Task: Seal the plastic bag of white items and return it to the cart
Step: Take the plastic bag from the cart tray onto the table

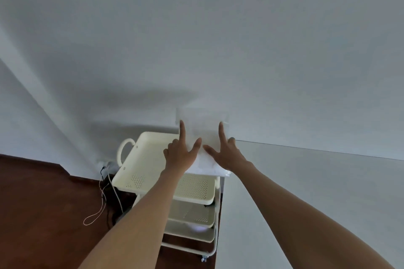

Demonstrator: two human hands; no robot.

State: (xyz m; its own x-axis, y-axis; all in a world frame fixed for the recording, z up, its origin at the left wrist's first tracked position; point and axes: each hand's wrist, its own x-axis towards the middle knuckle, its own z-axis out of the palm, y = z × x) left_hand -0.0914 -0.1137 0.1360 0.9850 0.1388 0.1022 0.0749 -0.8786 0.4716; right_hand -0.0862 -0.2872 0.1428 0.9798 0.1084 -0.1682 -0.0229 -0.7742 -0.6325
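- Here, a white wall (196, 28) fills most of the head view, with two bare forearms reaching forward from the lower edge toward a cream cart (153, 159) that stands against it.
- A clear plastic bag (203, 129) of white items is held up in front of the wall, above the right end of the cart's top tray (142, 153); whether its lower edge touches the tray cannot be told.
- The bag's contents are seen only as a pale, blurred mass, and its top edge is faintly outlined against the wall.
- The left hand (180, 153) is laid on the bag's left side, with the forefinger stretched straight up along the edge, the thumb angled out toward the middle, and the other fingers curled.
- The right hand (225, 153) is laid on the bag's right side in a mirrored pose: forefinger raised, thumb spread inward, the remaining fingers folded behind the bag.
- The two thumbs are pointed toward each other, close but apart.
- Three perforated shelves are stacked in the cart, and a looped handle (124, 150) is seen at its left end.
- Cables (105, 194) are trailed across the dark wooden floor (43, 203) just left of the cart.
- A pale flat surface (306, 181) is seen to the right of the cart.
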